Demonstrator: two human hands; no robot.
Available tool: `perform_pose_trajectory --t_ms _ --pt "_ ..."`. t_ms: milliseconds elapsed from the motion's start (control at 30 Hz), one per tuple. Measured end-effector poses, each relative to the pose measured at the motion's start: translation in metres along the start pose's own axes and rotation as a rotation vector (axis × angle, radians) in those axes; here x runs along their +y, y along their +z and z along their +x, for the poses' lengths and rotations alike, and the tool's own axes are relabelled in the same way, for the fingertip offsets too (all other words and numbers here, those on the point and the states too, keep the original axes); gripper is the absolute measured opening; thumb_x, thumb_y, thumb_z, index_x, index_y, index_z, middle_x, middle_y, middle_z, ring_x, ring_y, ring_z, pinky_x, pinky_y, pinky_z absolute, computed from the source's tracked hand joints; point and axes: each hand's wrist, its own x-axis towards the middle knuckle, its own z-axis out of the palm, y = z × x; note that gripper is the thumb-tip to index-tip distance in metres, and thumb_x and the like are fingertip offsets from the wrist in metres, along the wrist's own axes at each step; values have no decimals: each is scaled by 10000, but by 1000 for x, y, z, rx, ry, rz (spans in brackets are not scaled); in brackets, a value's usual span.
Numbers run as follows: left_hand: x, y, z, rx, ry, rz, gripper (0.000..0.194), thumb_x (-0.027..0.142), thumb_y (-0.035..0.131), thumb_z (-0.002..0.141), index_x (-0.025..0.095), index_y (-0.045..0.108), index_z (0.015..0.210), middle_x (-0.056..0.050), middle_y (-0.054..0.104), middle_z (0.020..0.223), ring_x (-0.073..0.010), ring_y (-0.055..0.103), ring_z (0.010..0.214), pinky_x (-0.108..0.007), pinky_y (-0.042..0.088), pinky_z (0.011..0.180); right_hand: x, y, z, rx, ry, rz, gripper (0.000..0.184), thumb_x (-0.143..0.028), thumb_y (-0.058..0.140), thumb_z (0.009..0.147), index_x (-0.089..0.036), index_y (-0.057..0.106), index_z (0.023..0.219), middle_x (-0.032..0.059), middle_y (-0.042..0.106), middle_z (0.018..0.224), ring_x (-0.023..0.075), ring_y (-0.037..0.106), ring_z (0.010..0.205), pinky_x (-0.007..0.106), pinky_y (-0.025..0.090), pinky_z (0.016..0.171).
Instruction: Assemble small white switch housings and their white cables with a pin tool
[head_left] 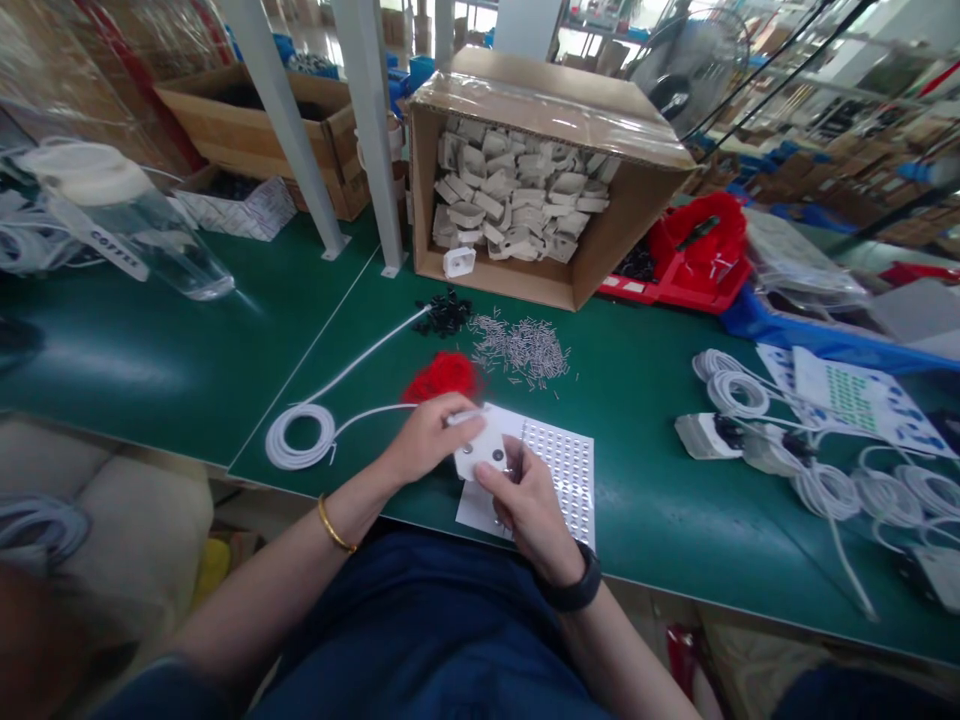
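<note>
Over the front edge of the table, both hands grip a white plastic housing (478,452) with dark round spots on its face. My left hand (429,437) pinches it from the upper left. From the lower right my right hand (529,500) holds it, thumb on the face. A white cable (371,412) runs from behind my left hand to a coil (300,437) on the left. Under the hands lies a white sheet (559,475) with rows of small shiny labels. Just beyond my left hand is a heap of small red pieces (442,377).
Loose metal pins or screws (525,348) and small black parts (447,312) lie before a cardboard box (592,275) of white housings (517,195). Right are coiled cables (739,390) with white blocks (705,437); left, a clear jug (161,225). A metal post (375,130) rises behind.
</note>
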Motion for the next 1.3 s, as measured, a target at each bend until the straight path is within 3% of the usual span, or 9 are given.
perform_pose_trajectory --t_ms 233,333,500,667,867,967,1067,1167,1300 --pt "-10 10 2 114 -8 41 392 474 427 882 154 536 684 22 503 636 -118 478 617 -225 381 570 2 5 -1 11 40 13 433 -437 710 725 -144 560 1007 4 619 789 0 281 331 161 198 275" --pt "-9 8 0 98 27 90 370 454 400 903 147 584 807 -9 575 734 -142 541 696 -250 438 639 -2 -4 5 -8 -42 -124 400 -402 685 754 -147 573 1041 42 646 861 81 510 505 183 392 391" --pt "-15 3 -17 60 455 641 386 330 601 824 204 547 1184 -86 583 1243 -269 454 1219 -444 355 1028 -12 -41 25 -48 -513 -889 387 -120 604 773 -197 552 1148 91 600 1146 203 598 956 296 516 738" --pt "-37 10 -29 170 738 1079 262 97 460 866 208 627 1035 -70 682 1086 -223 572 1081 -388 446 923 2 -66 29 -147 -734 -1618 426 -54 424 870 -218 493 1257 141 528 1308 122 631 652 220 477 516" --pt "-33 25 -40 115 743 1063 201 288 567 832 182 635 988 -82 675 1113 -258 572 1092 -433 431 973 6 -92 16 -179 -750 -1387 301 -303 538 890 -173 570 1159 136 611 1178 201 642 914 291 541 674" --pt "-37 29 -39 157 787 1132 82 206 582 834 206 639 893 -50 695 1069 -234 603 1035 -390 478 907 -9 -112 43 95 -590 -1335 219 -238 459 927 -179 659 995 68 671 908 164 639 861 271 513 743" --pt "-43 30 -34 161 798 1183 145 110 551 834 213 632 896 -48 687 1086 -226 595 1058 -383 496 893 -27 -124 91 312 -476 -1407 269 -227 485 909 -164 621 1132 82 634 910 173 630 817 280 488 723" --pt "-37 28 -35 126 764 1135 133 126 554 833 195 620 926 -65 666 1123 -238 588 1063 -398 511 881 -39 -122 126 393 -446 -1469 278 -226 560 865 -168 622 1129 91 601 929 163 622 739 259 448 636" --pt "-12 24 -49 196 592 810 173 171 557 826 176 607 991 -103 638 1126 -230 583 1038 -383 505 889 -40 -109 133 397 -465 -1548 188 -181 463 901 -189 651 893 93 598 903 156 603 618 277 366 525"
